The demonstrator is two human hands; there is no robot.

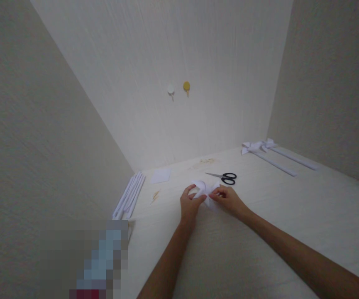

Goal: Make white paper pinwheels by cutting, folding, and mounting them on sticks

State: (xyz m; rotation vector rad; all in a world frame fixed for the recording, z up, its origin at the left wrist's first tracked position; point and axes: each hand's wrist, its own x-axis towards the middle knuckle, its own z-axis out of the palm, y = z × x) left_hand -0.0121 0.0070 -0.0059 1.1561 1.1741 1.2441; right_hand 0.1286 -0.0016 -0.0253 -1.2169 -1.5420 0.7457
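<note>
A white paper pinwheel (201, 187) with curled blades is held just above the white tabletop. My left hand (190, 203) is closed on its left side, the thumb pressed near the centre. From the right, my right hand (227, 199) pinches the pinwheel close to its middle with thumb and fingertips. Those fingers partly cover the centre, so any small piece there is hidden. Just beyond my hands lie black-handled scissors (229, 178), blades pointing left.
Rolled white paper sticks (129, 197) lie at the left edge, near a white paper square (160, 176). Toothpick-like slivers (155, 196) are scattered nearby. Two pinwheels on sticks (255, 147) rest at the far right. Walls enclose the table; hooks (186, 87) hang behind. A pixelated patch covers the lower left.
</note>
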